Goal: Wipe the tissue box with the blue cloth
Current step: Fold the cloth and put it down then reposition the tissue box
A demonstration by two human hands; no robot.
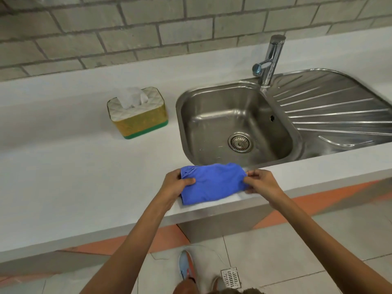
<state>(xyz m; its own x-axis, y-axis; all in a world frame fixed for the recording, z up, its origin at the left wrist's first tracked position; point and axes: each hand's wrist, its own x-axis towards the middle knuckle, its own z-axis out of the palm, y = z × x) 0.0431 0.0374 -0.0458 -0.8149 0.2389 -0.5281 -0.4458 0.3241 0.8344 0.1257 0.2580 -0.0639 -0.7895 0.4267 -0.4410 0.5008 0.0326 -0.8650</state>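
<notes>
The tissue box (141, 119) is yellow with a green base and a white quilted top, and a white tissue sticks up from it. It stands on the white counter, left of the sink and well beyond my hands. The blue cloth (212, 183) lies folded at the counter's front edge, just in front of the sink. My left hand (174, 185) grips its left end and my right hand (261, 181) pinches its right end. Both hands are far nearer to me than the box.
A steel sink (233, 115) with a drain and a ribbed draining board (331, 107) fills the right of the white counter (63, 166). A chrome tap (270, 58) rises behind it. A grey brick wall backs the counter. Below are floor tiles, a floor drain (230, 277) and my shoe.
</notes>
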